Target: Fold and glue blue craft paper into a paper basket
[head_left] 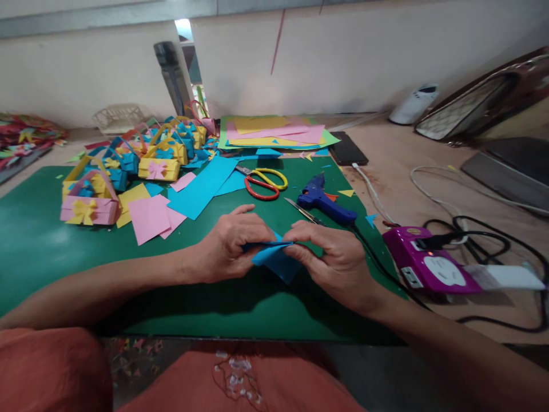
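Observation:
A folded piece of blue paper [281, 264] is held above the green mat [180, 306], near its front edge. My left hand [229, 243] pinches its left side, with the fingers partly covering it. At the right end of the fold, my right hand [332, 260] grips the paper between thumb and fingers. Just beyond the right hand lie a small pointed blade or scissors [302, 210], partly hidden, and a blue glue gun [323, 200]. Scissors with red and yellow handles [266, 186] rest farther back, beside blue paper sheets [203, 186].
Several small paper baskets [158, 167] with bows stand at the back left. Pink paper pieces [150, 217] lie before them. Coloured sheets [274, 131] are stacked by the wall. A phone [348, 149], a purple power strip [429, 260] and black cables [506, 229] are on the right.

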Action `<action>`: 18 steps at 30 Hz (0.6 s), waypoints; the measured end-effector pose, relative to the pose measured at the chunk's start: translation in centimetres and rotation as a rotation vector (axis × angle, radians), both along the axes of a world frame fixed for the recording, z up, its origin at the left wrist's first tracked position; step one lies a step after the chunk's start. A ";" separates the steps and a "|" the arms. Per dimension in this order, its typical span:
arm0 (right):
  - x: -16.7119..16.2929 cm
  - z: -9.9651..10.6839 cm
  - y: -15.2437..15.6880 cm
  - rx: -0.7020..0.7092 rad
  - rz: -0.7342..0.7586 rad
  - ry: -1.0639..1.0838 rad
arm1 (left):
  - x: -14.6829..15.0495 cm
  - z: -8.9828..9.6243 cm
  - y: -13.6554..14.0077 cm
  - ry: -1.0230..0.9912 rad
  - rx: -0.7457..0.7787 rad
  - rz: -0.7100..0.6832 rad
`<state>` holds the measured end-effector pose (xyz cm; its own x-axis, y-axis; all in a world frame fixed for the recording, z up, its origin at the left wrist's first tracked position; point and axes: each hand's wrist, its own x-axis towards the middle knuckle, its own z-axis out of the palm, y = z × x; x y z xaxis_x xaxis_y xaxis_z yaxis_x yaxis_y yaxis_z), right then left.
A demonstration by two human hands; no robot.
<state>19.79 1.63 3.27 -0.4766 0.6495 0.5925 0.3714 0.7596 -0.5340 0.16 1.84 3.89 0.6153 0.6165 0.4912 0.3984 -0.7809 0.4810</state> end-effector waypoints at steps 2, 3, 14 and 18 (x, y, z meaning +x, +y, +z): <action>-0.1 0.0 0.0 0.018 -0.009 0.009 | 0.0 0.0 0.0 0.005 0.001 -0.001; -0.1 0.1 0.0 0.021 -0.013 0.009 | 0.0 0.0 0.0 0.004 0.002 -0.001; 0.2 0.0 -0.1 -0.007 -0.025 -0.007 | 0.1 0.0 -0.2 0.003 -0.018 0.006; 0.2 -0.1 -0.1 -0.018 -0.042 -0.034 | 0.1 -0.2 -0.2 -0.012 -0.019 0.005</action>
<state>20.00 1.54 3.19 -0.4687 0.6799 0.5640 0.4208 0.7332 -0.5341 0.26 1.66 3.73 0.6063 0.6287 0.4870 0.3962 -0.7698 0.5005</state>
